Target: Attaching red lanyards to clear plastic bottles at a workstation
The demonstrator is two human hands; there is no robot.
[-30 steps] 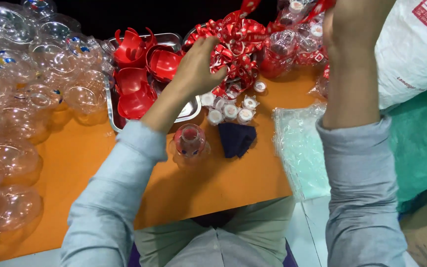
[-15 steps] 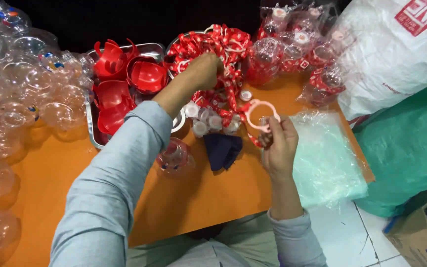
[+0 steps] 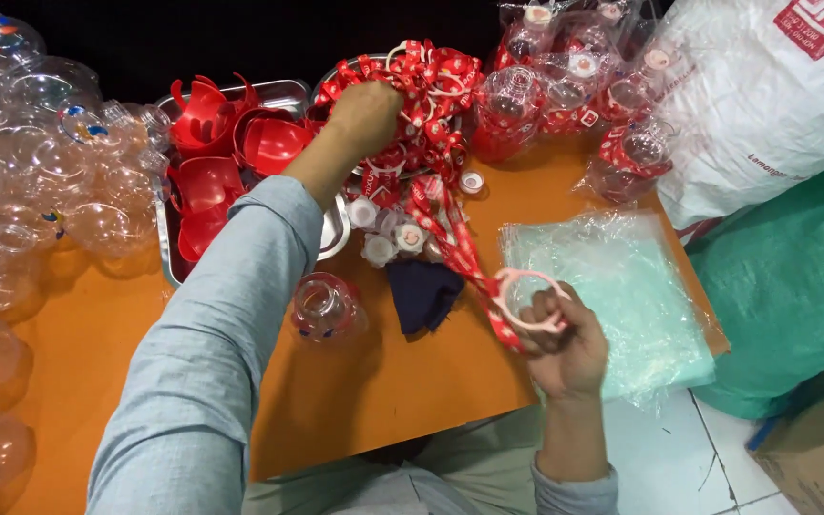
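Red strap (image 3: pixel 460 250) grasped by the right hand (image 3: pixel 565 348); left hand (image 3: pixel 366 116) clenched in the strap pile (image 3: pixel 422 91).

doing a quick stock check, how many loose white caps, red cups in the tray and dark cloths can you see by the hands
loose white caps: 5, four clustered by the tray, one apart near the strap pile
red cups in the metal tray: about 4, overlapping, hard to separate
dark blue cloth: 1
total: about 10
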